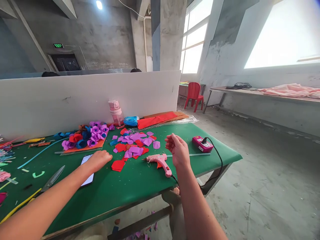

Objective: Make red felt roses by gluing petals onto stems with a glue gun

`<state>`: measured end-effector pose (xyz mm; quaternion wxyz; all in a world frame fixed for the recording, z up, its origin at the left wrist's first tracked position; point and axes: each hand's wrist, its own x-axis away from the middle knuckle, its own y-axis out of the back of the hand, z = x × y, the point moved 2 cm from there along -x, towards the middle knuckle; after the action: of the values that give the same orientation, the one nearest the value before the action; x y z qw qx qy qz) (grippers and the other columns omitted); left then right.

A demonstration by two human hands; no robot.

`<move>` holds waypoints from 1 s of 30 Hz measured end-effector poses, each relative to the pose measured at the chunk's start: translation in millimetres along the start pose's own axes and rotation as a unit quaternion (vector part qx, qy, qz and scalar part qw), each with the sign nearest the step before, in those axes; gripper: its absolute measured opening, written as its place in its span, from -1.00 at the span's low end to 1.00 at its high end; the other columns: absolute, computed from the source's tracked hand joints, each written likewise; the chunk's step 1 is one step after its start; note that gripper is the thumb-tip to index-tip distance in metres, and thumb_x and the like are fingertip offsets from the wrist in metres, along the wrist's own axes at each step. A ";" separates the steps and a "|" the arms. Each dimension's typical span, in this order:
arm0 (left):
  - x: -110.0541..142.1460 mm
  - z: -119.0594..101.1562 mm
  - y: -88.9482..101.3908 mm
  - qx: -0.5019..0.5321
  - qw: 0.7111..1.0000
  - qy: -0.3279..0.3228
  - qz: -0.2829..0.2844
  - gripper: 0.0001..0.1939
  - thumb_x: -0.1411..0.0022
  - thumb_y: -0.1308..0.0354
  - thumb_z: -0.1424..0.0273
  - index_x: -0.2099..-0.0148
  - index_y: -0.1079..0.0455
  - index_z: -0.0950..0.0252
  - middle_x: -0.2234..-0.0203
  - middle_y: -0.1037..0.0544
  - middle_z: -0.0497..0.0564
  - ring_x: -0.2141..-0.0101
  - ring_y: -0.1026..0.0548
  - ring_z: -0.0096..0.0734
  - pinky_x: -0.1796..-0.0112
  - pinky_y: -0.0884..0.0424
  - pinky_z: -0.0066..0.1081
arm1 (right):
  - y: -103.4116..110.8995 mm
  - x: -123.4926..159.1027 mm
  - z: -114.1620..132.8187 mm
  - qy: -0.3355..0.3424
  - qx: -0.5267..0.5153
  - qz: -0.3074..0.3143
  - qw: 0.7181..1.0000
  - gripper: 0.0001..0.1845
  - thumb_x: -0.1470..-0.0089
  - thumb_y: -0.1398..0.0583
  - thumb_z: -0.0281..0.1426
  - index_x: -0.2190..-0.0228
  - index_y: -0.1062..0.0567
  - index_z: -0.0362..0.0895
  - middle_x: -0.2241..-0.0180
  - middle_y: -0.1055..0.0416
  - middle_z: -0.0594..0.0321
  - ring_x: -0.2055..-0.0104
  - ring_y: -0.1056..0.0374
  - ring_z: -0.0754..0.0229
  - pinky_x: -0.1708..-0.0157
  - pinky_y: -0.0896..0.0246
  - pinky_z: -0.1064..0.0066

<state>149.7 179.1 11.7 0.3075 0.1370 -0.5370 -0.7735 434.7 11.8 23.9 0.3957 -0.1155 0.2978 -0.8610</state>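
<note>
Your left hand [100, 160] and right hand [178, 150] curl, contents unclear; between them, nearer the right one, the pink plastic glue gun [160, 159] lies on the green worktop [120, 188], nozzle pointing left.

I logged, remotely: 1 red chair [194, 90], which stood near 1 long table [220, 89]; grey floor [250, 150]; 1 concrete pillar [172, 36]; bright windows [196, 56]; 1 lit lamp [99, 4]; 1 green exit sign [58, 45], which glowed above 1 dark door [66, 62].
</note>
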 end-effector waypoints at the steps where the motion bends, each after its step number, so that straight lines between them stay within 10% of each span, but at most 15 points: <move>1: 0.3 1.2 5.2 0.012 1.000 -0.001 -0.015 -0.75 0.07 0.00 0.71 0.45 -0.38 0.28 0.57 -0.48 0.06 0.45 -0.47 -0.29 0.47 -0.25 -0.44 | 0.8 -0.6 0.1 0.000 0.002 -0.003 1.000 -0.71 0.18 -0.28 -0.20 0.53 -0.48 -0.20 0.59 -0.42 0.28 0.61 -0.24 0.40 0.58 -0.20 0.57; 7: 20.9 -13.9 72.8 0.111 0.918 0.098 -0.368 -0.84 -0.09 0.04 0.54 0.44 -0.32 0.25 0.50 -0.50 -0.01 0.45 -0.45 -0.39 0.40 -0.31 -0.44 | -15.7 9.1 -6.6 0.007 0.042 0.022 0.999 -0.68 0.16 -0.26 -0.15 0.55 -0.48 -0.19 0.59 -0.41 0.27 0.61 -0.23 0.38 0.57 -0.17 0.54; 13: 43.4 -104.8 85.5 0.110 0.820 -0.058 -0.559 -0.89 -0.04 -0.09 0.59 0.38 -0.33 0.28 0.35 -0.55 0.08 0.27 -0.48 -0.30 0.22 -0.35 -0.31 | -61.8 47.1 -47.1 -0.200 0.033 0.263 0.943 -0.48 0.04 -0.12 0.02 0.37 -0.54 -0.19 0.48 -0.48 0.15 0.46 -0.39 0.23 0.43 -0.24 0.43; 18: 48.0 -141.9 59.6 0.102 0.824 -0.085 -0.551 -0.83 -0.07 -0.08 0.62 0.35 -0.40 0.27 0.31 -0.55 0.10 0.21 -0.46 -0.25 0.14 -0.32 -0.22 | -65.5 54.8 -57.5 -0.193 0.029 0.225 0.955 -0.61 0.17 -0.28 -0.10 0.44 -0.55 -0.19 0.43 -0.51 0.14 0.35 -0.42 0.17 0.29 -0.24 0.38; 21: 46.3 -124.6 46.3 0.302 0.816 -0.007 -0.493 -0.81 -0.14 -0.03 0.54 0.28 -0.44 0.21 0.22 -0.54 0.07 0.14 -0.43 -0.25 0.10 -0.30 -0.23 | -68.1 57.5 -54.2 -0.094 0.092 0.213 0.968 -0.68 0.05 -0.20 -0.14 0.42 -0.58 -0.13 0.35 -0.53 0.16 0.20 -0.41 0.09 0.12 -0.20 0.26; 23: 42.5 -110.3 35.4 0.540 0.742 0.087 -0.387 -0.81 -0.18 -0.02 0.40 0.19 -0.44 0.22 0.23 -0.54 0.07 0.16 -0.44 -0.24 0.15 -0.34 -0.27 | -74.8 64.8 -52.0 0.024 0.160 0.221 0.962 -0.75 -0.03 -0.16 -0.20 0.39 -0.60 -0.05 0.30 -0.53 0.24 0.08 -0.35 0.10 -0.02 -0.08 0.22; 27: 39.9 -110.4 28.2 0.826 0.504 0.124 -0.220 -0.69 -0.05 -0.15 0.22 0.18 -0.45 0.27 0.22 -0.53 0.10 0.19 -0.44 -0.18 0.26 -0.38 -0.32 | -92.9 84.5 -56.8 0.178 0.285 0.230 0.913 -0.79 -0.10 -0.12 -0.29 0.30 -0.57 0.10 0.17 -0.50 0.36 -0.09 -0.21 0.15 -0.18 0.20 0.18; 30: 43.3 -118.7 37.9 0.882 0.418 0.107 -0.191 -0.68 -0.05 -0.18 0.21 0.16 -0.41 0.24 0.33 -0.51 0.02 0.35 -0.44 -0.35 0.38 -0.36 -0.42 | -97.7 89.4 -56.9 0.232 0.332 0.208 0.890 -0.77 -0.13 -0.09 -0.30 0.26 -0.55 0.07 0.12 -0.47 0.35 -0.09 -0.19 0.17 -0.15 0.13 0.23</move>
<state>193.1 54.6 5.6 -0.0822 0.5140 -0.8472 0.1061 291.1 18.5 34.4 0.5006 0.2904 0.0948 -0.8100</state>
